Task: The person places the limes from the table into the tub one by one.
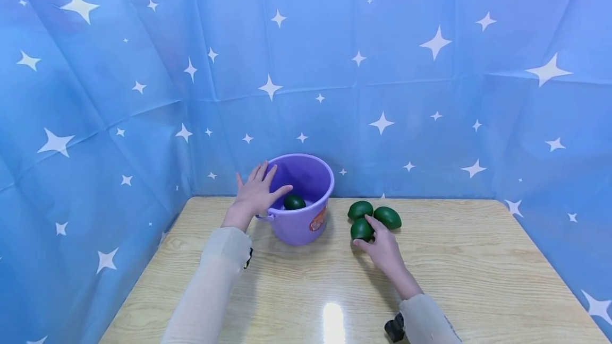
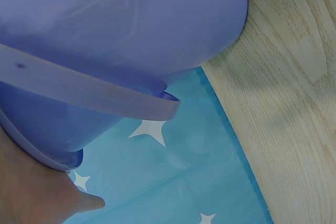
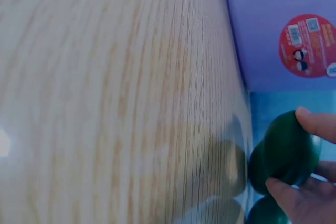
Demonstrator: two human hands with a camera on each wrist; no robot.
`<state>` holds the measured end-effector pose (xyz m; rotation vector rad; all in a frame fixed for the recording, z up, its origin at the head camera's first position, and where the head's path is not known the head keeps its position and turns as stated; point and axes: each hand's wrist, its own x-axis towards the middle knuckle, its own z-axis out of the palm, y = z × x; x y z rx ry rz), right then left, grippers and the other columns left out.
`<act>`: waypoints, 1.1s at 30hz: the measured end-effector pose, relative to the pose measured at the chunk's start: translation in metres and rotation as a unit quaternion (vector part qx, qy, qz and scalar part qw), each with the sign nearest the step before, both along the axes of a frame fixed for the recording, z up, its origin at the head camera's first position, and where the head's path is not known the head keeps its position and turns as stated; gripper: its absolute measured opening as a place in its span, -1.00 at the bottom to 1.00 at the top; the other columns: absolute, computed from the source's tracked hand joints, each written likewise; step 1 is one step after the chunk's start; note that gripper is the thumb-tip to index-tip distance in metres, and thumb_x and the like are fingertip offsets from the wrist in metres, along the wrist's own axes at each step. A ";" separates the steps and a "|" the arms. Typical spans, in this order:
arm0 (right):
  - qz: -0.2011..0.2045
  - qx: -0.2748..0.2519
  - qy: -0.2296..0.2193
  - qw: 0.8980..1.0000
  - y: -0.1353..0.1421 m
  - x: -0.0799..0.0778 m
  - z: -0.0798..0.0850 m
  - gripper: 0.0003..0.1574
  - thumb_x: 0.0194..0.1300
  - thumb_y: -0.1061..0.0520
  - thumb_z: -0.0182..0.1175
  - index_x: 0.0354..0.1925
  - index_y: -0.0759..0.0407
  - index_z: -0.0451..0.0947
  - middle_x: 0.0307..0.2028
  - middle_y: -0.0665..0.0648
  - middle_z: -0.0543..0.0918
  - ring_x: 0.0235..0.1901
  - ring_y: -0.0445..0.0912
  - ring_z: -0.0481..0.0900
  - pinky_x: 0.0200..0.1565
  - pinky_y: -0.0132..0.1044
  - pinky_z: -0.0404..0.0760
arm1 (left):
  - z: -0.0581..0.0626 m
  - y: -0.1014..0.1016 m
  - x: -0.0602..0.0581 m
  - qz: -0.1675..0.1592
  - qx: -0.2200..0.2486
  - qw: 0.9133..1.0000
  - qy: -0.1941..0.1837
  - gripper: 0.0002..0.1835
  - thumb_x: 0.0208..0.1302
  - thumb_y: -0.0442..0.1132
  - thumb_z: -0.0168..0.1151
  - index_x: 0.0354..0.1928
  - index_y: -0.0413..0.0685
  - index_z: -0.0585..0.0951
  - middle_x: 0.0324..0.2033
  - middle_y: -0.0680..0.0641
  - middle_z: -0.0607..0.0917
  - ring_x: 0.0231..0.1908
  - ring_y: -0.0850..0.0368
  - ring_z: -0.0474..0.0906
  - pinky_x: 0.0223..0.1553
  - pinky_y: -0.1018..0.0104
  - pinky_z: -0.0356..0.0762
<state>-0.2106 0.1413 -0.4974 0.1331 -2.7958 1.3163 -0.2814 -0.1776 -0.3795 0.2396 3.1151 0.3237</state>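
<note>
My right hand (image 1: 384, 248) pinches a green fruit (image 1: 361, 230) beside two others (image 1: 388, 217) on the surface (image 1: 478, 269), apparently the picking step, so lifting calls for a steady grip while my left hand (image 1: 253, 195), fingers spread, touches the purple bucket (image 1: 295, 228).

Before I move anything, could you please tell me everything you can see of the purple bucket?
The purple bucket looks like smooth plastic, round and open-topped, narrowing toward its base. A round red-orange sticker with small print and codes is on its side; its band-like handle lies down against the outside. It stands mouth up near the table's far edge; a slight tilt is hard to judge. One dark green fruit lies inside. The left hand rests at the rim, fingers spread.
</note>
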 end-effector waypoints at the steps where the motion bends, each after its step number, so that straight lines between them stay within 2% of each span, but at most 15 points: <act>1: 0.001 -0.001 0.000 1.000 0.000 0.000 0.000 -0.05 0.29 0.10 0.36 0.49 0.30 0.17 0.47 0.40 0.23 0.31 0.31 0.42 0.17 0.18 0.55 | 0.000 0.000 0.000 0.000 -0.001 1.000 0.000 -0.01 0.30 0.57 -0.29 0.61 0.17 -0.08 0.62 -0.07 -0.17 0.60 -0.14 -0.26 0.43 -0.46 -0.55; 18: 0.006 -0.014 0.002 1.000 0.001 0.002 0.003 -0.05 0.29 0.12 0.35 0.49 0.30 0.15 0.48 0.39 0.21 0.38 0.33 0.33 0.22 0.20 0.53 | 0.002 0.000 0.001 0.001 0.000 1.000 0.003 0.00 0.30 0.56 -0.27 0.61 0.16 -0.06 0.61 -0.09 -0.14 0.60 -0.15 -0.24 0.43 -0.46 -0.54; 33: 0.008 -0.031 -0.001 0.999 0.003 0.001 0.007 -0.04 0.30 0.13 0.35 0.51 0.28 0.13 0.50 0.37 0.17 0.41 0.30 0.29 0.20 0.13 0.57 | 0.001 0.000 0.000 -0.001 -0.003 1.000 0.005 -0.01 0.31 0.56 -0.27 0.61 0.16 -0.06 0.61 -0.09 -0.12 0.60 -0.16 -0.23 0.43 -0.47 -0.52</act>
